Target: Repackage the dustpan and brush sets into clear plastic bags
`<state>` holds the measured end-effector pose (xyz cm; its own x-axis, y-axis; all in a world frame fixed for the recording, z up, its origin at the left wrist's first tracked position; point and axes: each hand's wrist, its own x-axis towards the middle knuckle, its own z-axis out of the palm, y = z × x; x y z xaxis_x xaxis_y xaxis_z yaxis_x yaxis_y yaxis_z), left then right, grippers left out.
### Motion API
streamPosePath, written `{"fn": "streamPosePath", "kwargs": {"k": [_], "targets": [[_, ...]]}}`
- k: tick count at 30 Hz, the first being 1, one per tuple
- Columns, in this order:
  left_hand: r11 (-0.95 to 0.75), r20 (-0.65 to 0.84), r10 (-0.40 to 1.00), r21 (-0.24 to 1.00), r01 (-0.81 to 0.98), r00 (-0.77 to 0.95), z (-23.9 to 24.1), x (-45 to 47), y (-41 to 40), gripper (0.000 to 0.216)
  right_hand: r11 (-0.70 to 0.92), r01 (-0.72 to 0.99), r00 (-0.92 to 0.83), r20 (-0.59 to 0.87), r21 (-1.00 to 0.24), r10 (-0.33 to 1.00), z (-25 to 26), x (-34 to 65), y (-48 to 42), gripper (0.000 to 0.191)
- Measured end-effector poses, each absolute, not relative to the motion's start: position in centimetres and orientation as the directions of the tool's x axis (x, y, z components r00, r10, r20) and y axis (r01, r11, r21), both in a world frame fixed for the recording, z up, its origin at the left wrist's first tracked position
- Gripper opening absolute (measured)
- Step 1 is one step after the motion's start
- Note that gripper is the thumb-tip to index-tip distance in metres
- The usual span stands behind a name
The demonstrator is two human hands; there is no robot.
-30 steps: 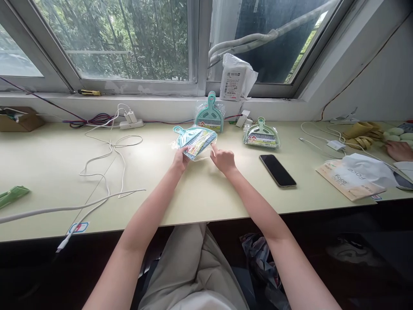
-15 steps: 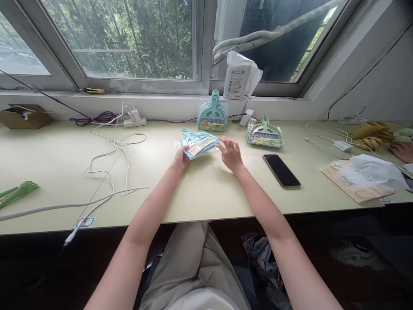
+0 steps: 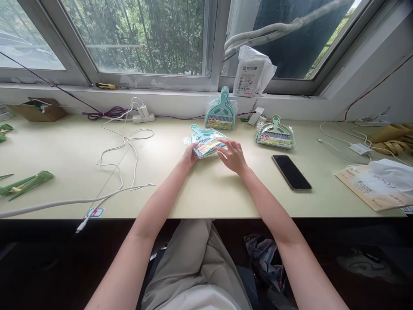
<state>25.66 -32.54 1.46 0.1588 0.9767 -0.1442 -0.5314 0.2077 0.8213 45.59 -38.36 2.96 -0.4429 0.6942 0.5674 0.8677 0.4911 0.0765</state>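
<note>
A small teal dustpan-and-brush set in clear plastic wrap (image 3: 205,140) lies on the pale green desk (image 3: 209,189) in front of me. My left hand (image 3: 190,155) grips its near left edge, fingers closed on the wrap. My right hand (image 3: 232,155) rests on its right side, fingers curled over the packet. A second wrapped set (image 3: 221,115) leans upright against the wall behind it. A third wrapped set (image 3: 275,136) lies flat to the right.
A black phone (image 3: 291,172) lies right of my hands. White cables (image 3: 120,159) and a power strip (image 3: 143,117) spread on the left, green parts (image 3: 24,182) at far left. A paper packet under a white bag (image 3: 377,186) sits right. A white pouch (image 3: 251,73) stands on the sill.
My right hand has moved from the desk onto the packet's right side. The packet has been lowered flatter toward the desk. The camera view has shifted left.
</note>
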Motion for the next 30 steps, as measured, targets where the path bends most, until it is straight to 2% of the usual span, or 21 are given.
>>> {"fn": "streamPosePath", "kwargs": {"k": [6,12,22,30], "targets": [[0.278,-0.187,0.957,0.808,-0.520,0.221,1.3,25.9,-32.3,0.033,0.487,0.868,-0.463,0.516,0.097,0.721,3.0,45.7,-38.3,0.038],[0.265,-0.164,0.959,0.810,-0.524,0.230,1.1,26.1,-32.4,0.029,0.520,0.846,-0.497,0.528,0.118,0.689,2.6,45.4,-38.2,0.040],[0.268,-0.161,0.957,0.815,-0.514,0.243,1.4,26.0,-32.8,0.019,0.502,0.859,-0.479,0.510,0.104,0.715,2.3,45.0,-38.3,0.045],[0.251,-0.143,0.960,0.824,-0.509,0.243,1.4,25.9,-32.8,0.022,0.491,0.863,-0.473,0.523,0.116,0.709,2.1,44.6,-38.5,0.045]]}}
